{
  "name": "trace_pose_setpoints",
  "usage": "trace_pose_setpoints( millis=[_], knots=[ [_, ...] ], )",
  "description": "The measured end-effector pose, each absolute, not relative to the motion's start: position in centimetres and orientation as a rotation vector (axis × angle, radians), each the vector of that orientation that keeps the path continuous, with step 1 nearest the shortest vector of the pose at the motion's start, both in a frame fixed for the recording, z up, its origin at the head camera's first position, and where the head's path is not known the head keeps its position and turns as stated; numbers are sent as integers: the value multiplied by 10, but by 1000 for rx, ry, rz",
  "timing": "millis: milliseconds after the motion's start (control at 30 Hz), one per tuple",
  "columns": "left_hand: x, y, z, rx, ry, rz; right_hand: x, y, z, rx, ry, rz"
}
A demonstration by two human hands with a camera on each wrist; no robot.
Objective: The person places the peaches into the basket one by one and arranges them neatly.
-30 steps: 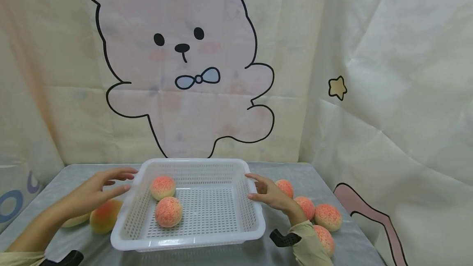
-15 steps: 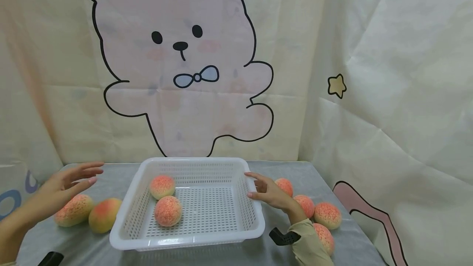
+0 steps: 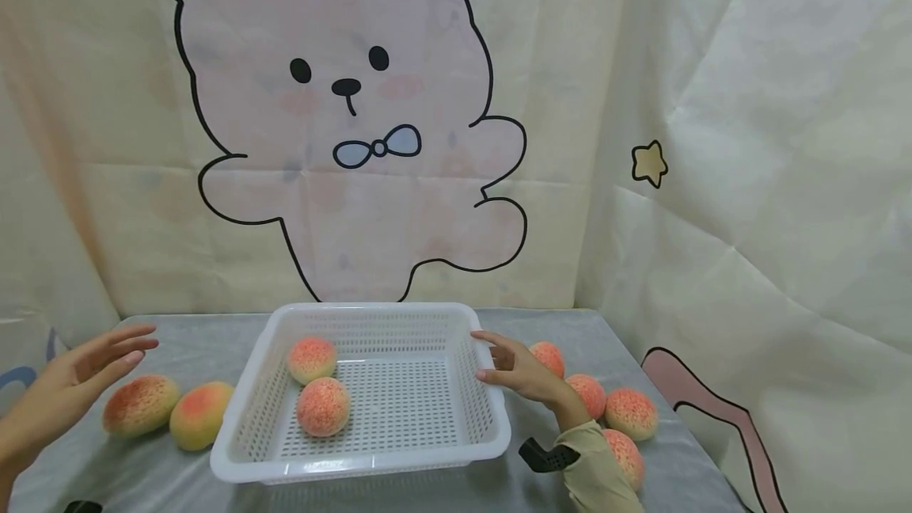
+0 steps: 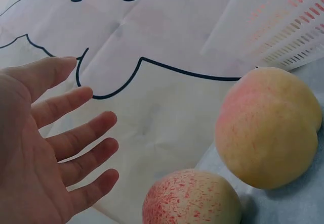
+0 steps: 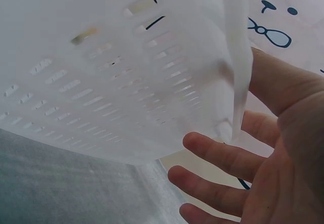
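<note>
A white perforated plastic basket stands mid-table, holding two round pink-speckled peaches, one peach behind the other peach. My right hand grips the basket's right rim; in the right wrist view the thumb passes behind the rim and the other fingers lie on the outer side. My left hand is held in the air at the far left, fingers spread and relaxed, with nothing in it. Closest to it are a long red-speckled fruit and a yellow-orange peach, both left of the basket.
Several pink peaches lie to the right of the basket, by my right forearm, among them a speckled peach. Grey cloth covers the table. A curtain printed with a cartoon bear hangs behind it.
My left hand has moved away from the basket's left rim, leftward past the two fruits there. My right hand and the basket look the same.
</note>
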State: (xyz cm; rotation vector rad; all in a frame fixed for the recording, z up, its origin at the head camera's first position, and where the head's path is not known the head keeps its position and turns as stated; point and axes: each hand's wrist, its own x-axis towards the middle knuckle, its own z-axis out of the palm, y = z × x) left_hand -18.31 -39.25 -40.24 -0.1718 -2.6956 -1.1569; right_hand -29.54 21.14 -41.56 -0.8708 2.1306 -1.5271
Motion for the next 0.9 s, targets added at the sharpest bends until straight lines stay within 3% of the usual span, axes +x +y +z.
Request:
trace_pose_setpoints(
  millis=[333, 900],
  knots=[
    [-189, -418, -420, -7, -2894, -981, -293, 212, -414, -885, 2164, -1509],
    [-196, -425, -439, -118, -3099, -980, -293, 211, -413, -856, 2173, -1512]
  ],
)
